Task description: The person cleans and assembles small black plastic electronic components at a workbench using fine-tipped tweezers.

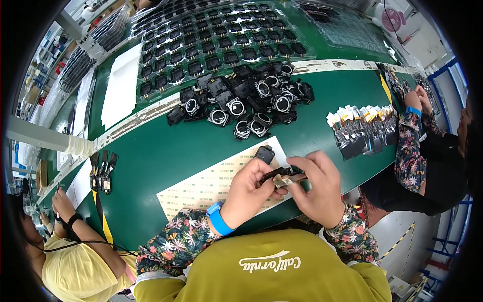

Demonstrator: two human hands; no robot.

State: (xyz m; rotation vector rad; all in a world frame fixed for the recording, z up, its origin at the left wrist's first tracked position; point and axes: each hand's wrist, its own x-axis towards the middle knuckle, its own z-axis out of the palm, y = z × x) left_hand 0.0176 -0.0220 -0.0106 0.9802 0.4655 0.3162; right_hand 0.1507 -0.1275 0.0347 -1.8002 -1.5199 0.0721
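Observation:
My left hand (249, 189), with a blue wristband, grips a small black plastic housing (274, 174) between thumb and fingers. Close against it, my right hand (319, 189) pinches a thin, flat, metallic-looking piece (296, 177) that meets the housing; its exact kind is not clear. A small pale tab shows where the two hands meet. Under my hands lies a beige adhesive-backing sheet (201, 194) with rows of green print. Another black housing (264, 154) rests on that sheet, just beyond my left fingers.
Beyond the sheet is a heap of black housings with silver rings (236, 105). Behind it stand clear trays of black parts (221, 43). Flat-cable parts (365, 128) lie right, a few dark parts (104, 173) left. Co-workers sit at both sides of the green table (136, 176).

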